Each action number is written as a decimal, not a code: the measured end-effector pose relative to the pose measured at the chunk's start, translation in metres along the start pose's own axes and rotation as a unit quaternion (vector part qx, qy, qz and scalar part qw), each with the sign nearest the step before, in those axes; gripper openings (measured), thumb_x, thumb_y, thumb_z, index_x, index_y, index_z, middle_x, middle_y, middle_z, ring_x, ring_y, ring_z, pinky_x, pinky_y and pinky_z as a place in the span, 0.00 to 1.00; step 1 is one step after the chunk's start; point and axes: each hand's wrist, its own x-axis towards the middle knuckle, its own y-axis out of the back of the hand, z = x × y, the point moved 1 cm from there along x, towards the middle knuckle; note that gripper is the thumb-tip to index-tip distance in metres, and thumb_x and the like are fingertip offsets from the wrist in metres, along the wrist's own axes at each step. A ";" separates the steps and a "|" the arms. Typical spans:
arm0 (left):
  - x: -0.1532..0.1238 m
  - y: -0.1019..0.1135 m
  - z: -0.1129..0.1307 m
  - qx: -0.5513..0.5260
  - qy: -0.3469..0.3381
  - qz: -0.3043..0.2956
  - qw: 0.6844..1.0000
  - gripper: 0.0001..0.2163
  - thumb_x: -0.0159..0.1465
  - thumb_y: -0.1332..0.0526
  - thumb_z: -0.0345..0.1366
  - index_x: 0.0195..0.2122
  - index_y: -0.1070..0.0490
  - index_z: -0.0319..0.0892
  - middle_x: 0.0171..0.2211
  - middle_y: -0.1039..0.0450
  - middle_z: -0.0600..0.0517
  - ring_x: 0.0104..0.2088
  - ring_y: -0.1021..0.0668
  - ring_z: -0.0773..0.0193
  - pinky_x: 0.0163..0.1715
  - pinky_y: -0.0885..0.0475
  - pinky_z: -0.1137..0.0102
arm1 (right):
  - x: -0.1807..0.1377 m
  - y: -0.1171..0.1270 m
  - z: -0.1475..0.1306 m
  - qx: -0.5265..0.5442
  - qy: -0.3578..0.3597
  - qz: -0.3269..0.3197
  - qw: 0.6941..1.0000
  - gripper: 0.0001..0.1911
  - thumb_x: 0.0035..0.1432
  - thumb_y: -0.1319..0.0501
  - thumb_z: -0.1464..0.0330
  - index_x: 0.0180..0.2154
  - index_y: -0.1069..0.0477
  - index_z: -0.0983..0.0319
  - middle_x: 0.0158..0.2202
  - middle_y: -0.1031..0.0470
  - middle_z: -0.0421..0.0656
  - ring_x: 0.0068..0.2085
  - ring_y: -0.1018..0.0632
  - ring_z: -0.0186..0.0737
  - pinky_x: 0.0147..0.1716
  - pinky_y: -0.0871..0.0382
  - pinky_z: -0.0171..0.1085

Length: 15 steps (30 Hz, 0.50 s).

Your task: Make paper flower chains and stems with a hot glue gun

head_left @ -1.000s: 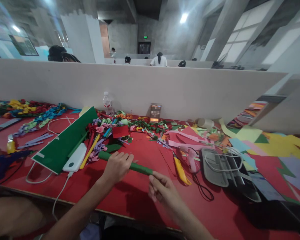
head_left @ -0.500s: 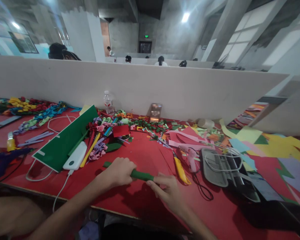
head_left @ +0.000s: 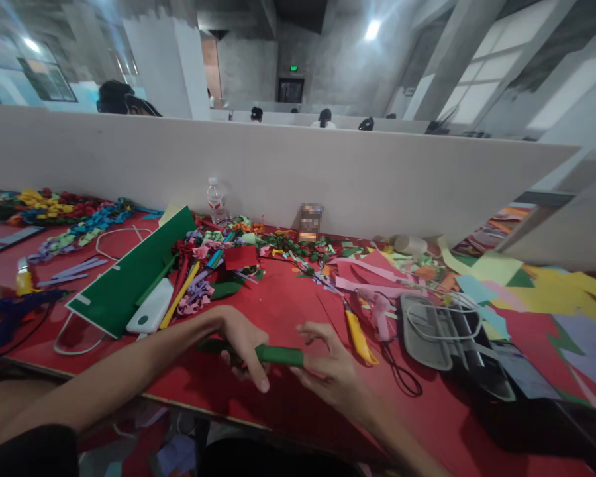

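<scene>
A slim dark-green rolled paper tube (head_left: 284, 356) lies crosswise above the red table, its left end passing behind my left wrist. My left hand (head_left: 242, 343) is closed around its middle, thumb pointing down over the front. At the tube's right end is my right hand (head_left: 334, 371), fingers loosely curled and apart. One finger is raised above the tube and others sit below its tip; whether they touch it I cannot tell. Closest to my right hand lies a yellow-handled cutter (head_left: 360, 338).
Left of my hands, a green board (head_left: 124, 285) leans beside a white power bank (head_left: 151, 308) and paper flowers (head_left: 196, 298). A pink glue gun (head_left: 381, 315) and grey case (head_left: 427, 334) lie to the right. Behind stand a bottle (head_left: 216, 202) and a white partition (head_left: 377, 179).
My left hand has rolled over, its thumb now stretched downward across the tube. My right hand has loosened from the tube's right end, fingers spreading.
</scene>
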 end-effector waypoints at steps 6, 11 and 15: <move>-0.007 0.001 0.003 0.104 -0.028 0.191 0.976 0.14 0.57 0.31 0.49 0.33 0.25 0.44 0.28 0.23 0.52 0.28 0.22 0.61 0.29 0.29 0.69 | 0.007 -0.004 -0.009 0.106 -0.090 0.008 0.990 0.10 0.67 0.40 0.72 0.45 0.20 0.58 0.43 0.19 0.45 0.41 0.19 0.39 0.42 0.25 0.35; -0.003 -0.037 0.012 0.290 -0.037 0.598 0.747 0.20 0.65 0.36 0.44 0.55 0.31 0.43 0.52 0.25 0.45 0.51 0.24 0.52 0.50 0.32 0.63 | 0.015 -0.005 -0.012 0.134 -0.220 0.110 0.960 0.10 0.67 0.39 0.65 0.40 0.19 0.59 0.41 0.19 0.47 0.43 0.20 0.44 0.44 0.26 0.38; 0.021 -0.058 0.010 0.330 0.098 0.668 0.660 0.12 0.69 0.45 0.31 0.52 0.30 0.41 0.47 0.23 0.43 0.48 0.23 0.49 0.46 0.32 0.60 | 0.020 -0.014 -0.015 0.181 -0.255 0.144 0.939 0.11 0.66 0.38 0.62 0.39 0.19 0.60 0.42 0.21 0.48 0.45 0.21 0.45 0.48 0.28 0.41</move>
